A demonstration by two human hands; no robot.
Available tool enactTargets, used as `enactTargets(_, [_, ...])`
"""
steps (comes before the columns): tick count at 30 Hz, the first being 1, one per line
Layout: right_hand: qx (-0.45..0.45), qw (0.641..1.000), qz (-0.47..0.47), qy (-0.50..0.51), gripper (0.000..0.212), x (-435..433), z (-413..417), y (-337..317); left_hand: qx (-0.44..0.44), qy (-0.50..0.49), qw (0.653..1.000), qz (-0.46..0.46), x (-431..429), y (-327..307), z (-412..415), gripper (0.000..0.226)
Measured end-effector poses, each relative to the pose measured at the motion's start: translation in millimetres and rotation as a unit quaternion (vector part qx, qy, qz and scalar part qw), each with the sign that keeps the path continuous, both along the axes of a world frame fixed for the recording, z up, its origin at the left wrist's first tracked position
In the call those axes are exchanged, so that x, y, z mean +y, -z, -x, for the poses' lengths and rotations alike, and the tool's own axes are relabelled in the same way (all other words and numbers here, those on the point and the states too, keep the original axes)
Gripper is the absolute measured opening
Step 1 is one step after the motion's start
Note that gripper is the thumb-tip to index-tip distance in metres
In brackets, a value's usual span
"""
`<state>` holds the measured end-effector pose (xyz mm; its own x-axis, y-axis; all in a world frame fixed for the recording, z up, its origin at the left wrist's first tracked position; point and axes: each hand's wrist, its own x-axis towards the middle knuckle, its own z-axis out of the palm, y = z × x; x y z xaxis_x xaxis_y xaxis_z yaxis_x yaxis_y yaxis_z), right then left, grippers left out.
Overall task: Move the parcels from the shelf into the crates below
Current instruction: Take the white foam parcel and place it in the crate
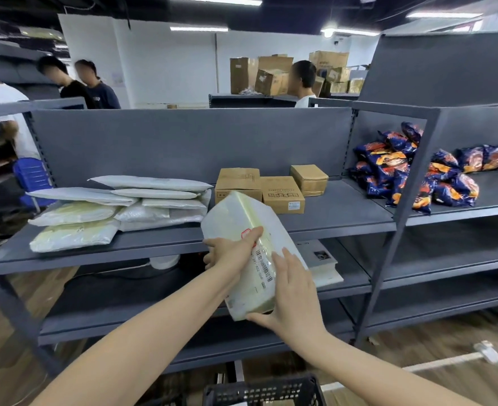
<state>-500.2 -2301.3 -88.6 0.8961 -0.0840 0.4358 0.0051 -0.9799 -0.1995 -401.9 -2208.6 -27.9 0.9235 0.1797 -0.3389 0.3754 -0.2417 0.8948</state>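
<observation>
before the shelf point(344, 213), left grip point(230, 253) and right grip point(296, 300) clasp a white labelled parcel point(239, 215).

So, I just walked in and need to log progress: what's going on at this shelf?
A person holds a white wrapped parcel in front of the grey shelf. The left hand grips its side and the right hand cups its lower end. A stack of padded mailers and three cardboard boxes lie on the shelf. A black crate sits below.
</observation>
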Motion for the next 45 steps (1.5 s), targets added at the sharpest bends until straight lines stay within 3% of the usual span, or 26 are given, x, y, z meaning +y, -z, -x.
enactTargets(5, [-0.052, 0.997, 0.064, 0.014, 0.129, -6.5, 2.0, 11.0, 0.055, -0.031, 0.994, 0.089, -2.3, 3.3, -2.3, 0.152])
enactTargets(10, [-0.039, 0.996, 0.083, 0.005, 0.149, -18.6, -4.3, 16.7, 0.080, -0.015, 0.986, 0.144, -8.6, 1.1, 7.9, 0.125])
enactTargets(16, [-0.064, 0.992, 0.075, -0.072, 0.134, -39.4, -7.9, 8.4, 0.138, 0.038, 0.972, 0.188, -10.4, -5.4, 7.0, 0.101])
enactTargets(20, [-0.082, 0.991, 0.028, -0.105, 0.130, -53.9, -13.3, -5.7, 0.060, 0.081, 0.982, 0.160, -2.3, -7.0, 5.0, 0.068])
enactTargets(24, [-0.065, 0.984, -0.061, -0.156, 0.126, -77.5, -18.7, -22.0, -0.116, 0.108, 0.987, -0.009, 20.4, 2.2, -7.6, 0.127])
enactTargets(27, [-0.040, 0.976, -0.097, -0.190, 0.123, -93.6, -19.4, -40.1, -0.226, 0.133, 0.932, -0.251, 46.6, -6.1, -14.8, 0.129])
enactTargets(28, [-0.030, 0.975, -0.099, -0.199, 0.122, -97.5, -19.4, -45.9, -0.273, 0.178, 0.908, -0.265, 57.1, -10.9, -18.1, 0.130])
enactTargets(30, [-0.005, 0.971, -0.097, -0.217, 0.122, -103.6, -19.1, -54.6, -0.333, 0.342, 0.859, -0.186, 72.7, -19.9, -23.1, 0.130])
enactTargets(32, [0.013, 0.968, -0.078, -0.236, 0.124, -106.5, -19.1, -58.9, -0.334, 0.425, 0.799, -0.263, 85.4, -25.1, -20.7, 0.138])
enactTargets(34, [0.021, 0.966, -0.050, -0.252, 0.124, -105.1, -19.1, -59.6, -0.337, 0.414, 0.745, -0.399, 93.9, -26.8, -22.4, 0.146])
enactTargets(38, [0.029, 0.963, -0.042, -0.263, 0.124, -97.7, -15.3, -58.5, -0.363, 0.407, 0.610, -0.574, 99.5, -20.3, -25.8, 0.146])
enactTargets(43, [0.065, 0.961, -0.006, -0.269, 0.124, -90.5, -9.4, -57.3, -0.438, 0.399, 0.531, -0.606, 103.6, -19.9, -11.0, 0.133])
enactTargets(45, [0.080, 0.963, 0.014, -0.257, 0.123, -89.7, -6.7, -53.0, -0.480, 0.397, 0.524, -0.581, 105.4, -14.0, -9.2, 0.121])
